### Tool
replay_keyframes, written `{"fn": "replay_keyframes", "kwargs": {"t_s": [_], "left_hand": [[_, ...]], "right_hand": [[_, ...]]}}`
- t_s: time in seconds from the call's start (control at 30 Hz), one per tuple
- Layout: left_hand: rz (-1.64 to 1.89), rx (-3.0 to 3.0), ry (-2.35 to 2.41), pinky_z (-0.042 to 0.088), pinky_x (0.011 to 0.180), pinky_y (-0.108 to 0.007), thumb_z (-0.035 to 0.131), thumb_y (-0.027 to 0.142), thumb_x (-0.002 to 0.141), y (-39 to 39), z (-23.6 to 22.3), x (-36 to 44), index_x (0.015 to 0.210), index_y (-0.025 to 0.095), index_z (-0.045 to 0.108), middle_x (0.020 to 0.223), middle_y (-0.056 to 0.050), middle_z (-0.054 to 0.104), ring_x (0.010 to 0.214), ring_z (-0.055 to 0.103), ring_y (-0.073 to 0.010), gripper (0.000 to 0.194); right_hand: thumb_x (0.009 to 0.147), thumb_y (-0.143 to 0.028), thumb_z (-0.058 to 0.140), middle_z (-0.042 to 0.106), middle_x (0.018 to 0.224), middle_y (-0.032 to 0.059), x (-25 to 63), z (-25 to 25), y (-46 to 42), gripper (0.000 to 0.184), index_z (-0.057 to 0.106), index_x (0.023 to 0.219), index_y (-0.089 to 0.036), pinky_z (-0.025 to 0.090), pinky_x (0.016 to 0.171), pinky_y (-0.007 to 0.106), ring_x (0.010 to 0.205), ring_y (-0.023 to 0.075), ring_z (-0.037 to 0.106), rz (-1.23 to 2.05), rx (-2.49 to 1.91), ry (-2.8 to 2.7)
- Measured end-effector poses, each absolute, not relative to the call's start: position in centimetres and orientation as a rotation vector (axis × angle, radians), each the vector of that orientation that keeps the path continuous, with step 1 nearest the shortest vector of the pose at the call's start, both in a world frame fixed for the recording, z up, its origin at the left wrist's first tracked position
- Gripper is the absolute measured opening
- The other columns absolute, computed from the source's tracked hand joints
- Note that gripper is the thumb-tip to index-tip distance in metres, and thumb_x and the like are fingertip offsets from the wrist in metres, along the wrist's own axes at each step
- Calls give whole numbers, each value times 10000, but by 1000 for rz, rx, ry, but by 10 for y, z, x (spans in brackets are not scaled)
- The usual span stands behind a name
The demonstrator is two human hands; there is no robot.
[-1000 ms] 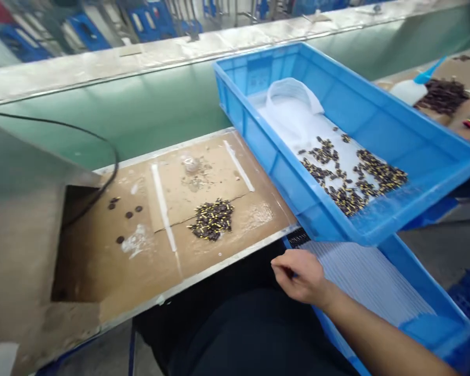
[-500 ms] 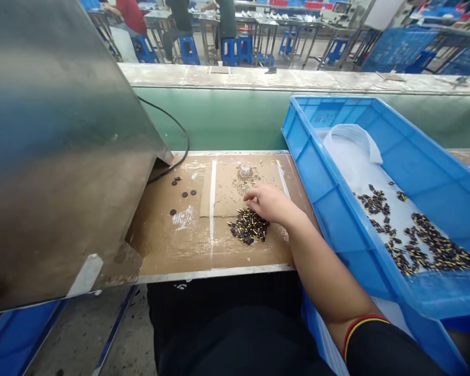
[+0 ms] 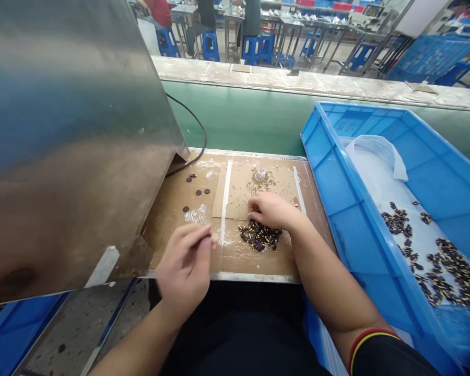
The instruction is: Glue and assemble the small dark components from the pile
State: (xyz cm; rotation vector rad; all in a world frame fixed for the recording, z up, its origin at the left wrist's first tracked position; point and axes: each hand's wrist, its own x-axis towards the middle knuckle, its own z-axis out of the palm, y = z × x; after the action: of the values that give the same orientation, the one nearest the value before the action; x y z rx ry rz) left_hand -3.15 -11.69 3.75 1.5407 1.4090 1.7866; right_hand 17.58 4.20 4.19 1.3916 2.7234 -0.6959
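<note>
A heap of small dark pieces with yellow tips [image 3: 260, 236] lies on the brown work board [image 3: 235, 261]. My right hand [image 3: 273, 210] rests at the heap's far edge, its fingers curled and pressed together; what they may hold is hidden. Left of the heap, my left hand [image 3: 186, 258] hovers above the front of the board, smeared by motion. Its thumb and forefinger are closed in a pinch, and I cannot make out what is between them. Several dark round discs [image 3: 198, 192] are scattered on the board beyond my left hand. A small clear knob [image 3: 260, 175] stands on the taped cardboard sheet [image 3: 238, 196].
A large metal housing [image 3: 82, 146] stands close on the left, with a black cable [image 3: 201, 128] behind it. On the right, a blue crate [image 3: 337, 183] holds more yellow-tipped pieces [image 3: 454, 269] on white sheeting. A green belt [image 3: 235, 115] runs behind. People sit at tables farther back.
My left hand has come into view from below, pinched. My right hand has lowered slightly and curled its fingers at the heap. The whole view has shifted, moving the scene to the right.
</note>
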Motion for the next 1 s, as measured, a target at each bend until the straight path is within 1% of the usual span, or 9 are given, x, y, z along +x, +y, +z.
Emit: {"fn": "replay_keyframes", "kwargs": {"t_s": [0.07, 0.17, 0.3, 0.37, 0.5, 0.57, 0.67, 0.8, 1.0], "left_hand": [[1763, 1321, 1293, 628, 771, -276, 684, 163, 913, -76, 36, -8, 1197, 194, 709, 1021, -69, 679, 800, 689, -132, 286], [1691, 1107, 1167, 609, 772, -240, 733, 256, 893, -16, 42, 10, 1123, 157, 721, 925, -79, 699, 804, 686, -136, 251], [1754, 986, 968, 571, 702, -231, 723, 221, 870, 43, 43, 14, 1014, 153, 702, 918, -75, 684, 790, 672, -138, 161], [1756, 999, 976, 553, 683, -227, 706, 218, 877, 60, 34, 15, 1005, 155, 699, 928, -75, 679, 773, 662, -130, 143], [1724, 988, 1107, 535, 686, -214, 714, 233, 880, 68, 6, 19, 1001, 145, 713, 899, -81, 686, 776, 658, -125, 149], [1673, 884, 1102, 540, 703, -212, 728, 222, 870, 64, -3, 21, 1005, 140, 721, 886, -79, 690, 765, 655, -117, 158], [1605, 693, 978, 554, 723, -217, 740, 173, 851, 59, -3, 23, 1018, 129, 728, 873, -75, 694, 736, 652, -102, 173], [1550, 571, 935, 575, 753, -216, 759, 114, 817, 57, 5, 22, 990, 109, 738, 889, -92, 711, 743, 678, -102, 175], [1520, 754, 985, 595, 690, -229, 773, 196, 835, 58, 1, 17, 982, 102, 731, 826, -102, 703, 710, 694, -134, 180]], "right_hand": [[859, -200, 689, 708, 871, 50, 183, 42, 44, 45, 699, 815, -194, 435, 747, 299, 831, 181, 609, -731, 1407, 2808], [887, -169, 659, 714, 907, 37, 200, 40, 49, 65, 716, 903, -196, 451, 776, 295, 835, 160, 611, -824, 1494, 2901], [863, -133, 665, 730, 885, 19, 217, 36, 52, 135, 744, 953, -196, 471, 736, 274, 771, 136, 630, -1052, 1504, 2862], [838, -138, 697, 722, 870, 21, 216, 33, 51, 134, 756, 942, -199, 471, 738, 281, 775, 145, 625, -1029, 1451, 2874], [793, -93, 704, 688, 872, 43, 202, 29, 47, 137, 752, 865, -199, 461, 803, 322, 858, 186, 600, -810, 1389, 2910], [793, -82, 681, 679, 874, 41, 198, 30, 46, 125, 728, 833, -190, 461, 809, 323, 854, 180, 591, -829, 1389, 2920], [837, -127, 650, 676, 855, 9, 198, 38, 48, 112, 705, 907, -195, 466, 743, 291, 775, 139, 579, -1109, 1475, 2995], [901, -264, 625, 663, 864, 9, 203, 53, 68, 200, 696, 1075, -198, 479, 683, 284, 753, 129, 581, -1537, 1736, 3030], [846, -345, 677, 723, 916, 57, 209, 27, 120, 196, 687, 953, -181, 554, 786, 333, 799, 158, 653, -1586, 2432, 3038]]}}
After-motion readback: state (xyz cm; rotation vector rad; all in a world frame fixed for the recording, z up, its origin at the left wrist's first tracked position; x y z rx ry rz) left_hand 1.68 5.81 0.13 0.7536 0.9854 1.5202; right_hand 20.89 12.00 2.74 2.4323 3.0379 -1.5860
